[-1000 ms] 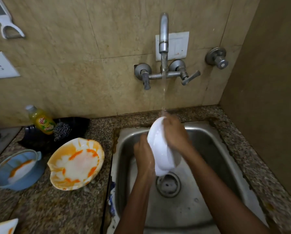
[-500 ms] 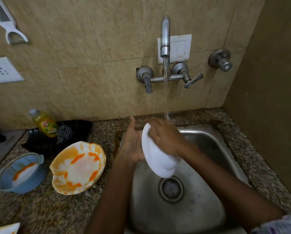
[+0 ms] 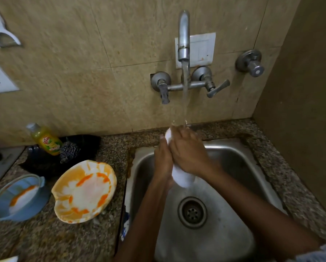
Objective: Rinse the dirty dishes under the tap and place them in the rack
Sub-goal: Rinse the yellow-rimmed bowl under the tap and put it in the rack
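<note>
Over the sink (image 3: 234, 152) rim, both hands' fingers (image 3: 179, 142) clasp a white dish (image 3: 181, 178) under the tap (image 3: 184, 35).

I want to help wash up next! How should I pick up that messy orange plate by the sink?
Probably grip the orange plate by its rim on the side nearest the sink, thumb on top, fingers beneath. It lies flat on the counter and the middle is smeared, so the edge looks the cleanest hold.

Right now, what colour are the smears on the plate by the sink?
Orange, on a white plate; head view.
</note>
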Demonstrator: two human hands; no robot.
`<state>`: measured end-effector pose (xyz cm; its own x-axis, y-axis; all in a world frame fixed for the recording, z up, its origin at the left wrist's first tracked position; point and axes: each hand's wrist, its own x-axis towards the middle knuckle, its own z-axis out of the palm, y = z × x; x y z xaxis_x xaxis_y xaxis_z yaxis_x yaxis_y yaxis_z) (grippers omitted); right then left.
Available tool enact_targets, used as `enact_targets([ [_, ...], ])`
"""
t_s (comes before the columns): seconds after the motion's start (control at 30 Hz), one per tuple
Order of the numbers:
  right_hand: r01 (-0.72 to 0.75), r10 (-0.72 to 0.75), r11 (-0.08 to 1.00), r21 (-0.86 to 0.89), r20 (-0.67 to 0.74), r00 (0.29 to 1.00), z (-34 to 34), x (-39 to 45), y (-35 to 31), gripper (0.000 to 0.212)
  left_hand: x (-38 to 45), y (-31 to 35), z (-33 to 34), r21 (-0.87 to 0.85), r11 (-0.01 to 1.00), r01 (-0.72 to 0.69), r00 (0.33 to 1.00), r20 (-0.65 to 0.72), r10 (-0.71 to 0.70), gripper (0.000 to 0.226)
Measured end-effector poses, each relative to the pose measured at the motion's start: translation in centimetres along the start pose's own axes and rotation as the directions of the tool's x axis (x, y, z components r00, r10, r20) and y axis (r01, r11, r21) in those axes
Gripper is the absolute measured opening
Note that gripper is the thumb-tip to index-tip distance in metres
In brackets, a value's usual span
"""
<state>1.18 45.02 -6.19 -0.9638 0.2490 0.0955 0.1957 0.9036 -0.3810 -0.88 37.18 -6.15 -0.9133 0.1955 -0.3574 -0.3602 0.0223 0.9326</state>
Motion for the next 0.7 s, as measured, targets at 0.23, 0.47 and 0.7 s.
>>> enact_targets([
  [0.23,-0.282,0.265,0.939,0.196,0.112,0.958,-2.0,1.9,0.9,0.047,-1.6,0.1,-0.6,0.044,0.994,-0.102,0.995,0.019,0.101,0.058],
  [0.47,-0.235,0.218,0.966,0.112,0.146,0.965,-2.7,2.3,1.0,0.04,-3.0,0.8,-0.9,0.052,0.994,-0.098,0.995,-0.025,0.099,0.061],
  [0.7,-0.03,0.026,0.991,0.133,0.034,0.999,-1.6,-0.2,-0.8,0.054,-3.8,1.6,-1.3,0.009,0.993,-0.114,0.993,-0.015,0.114,0.048],
])
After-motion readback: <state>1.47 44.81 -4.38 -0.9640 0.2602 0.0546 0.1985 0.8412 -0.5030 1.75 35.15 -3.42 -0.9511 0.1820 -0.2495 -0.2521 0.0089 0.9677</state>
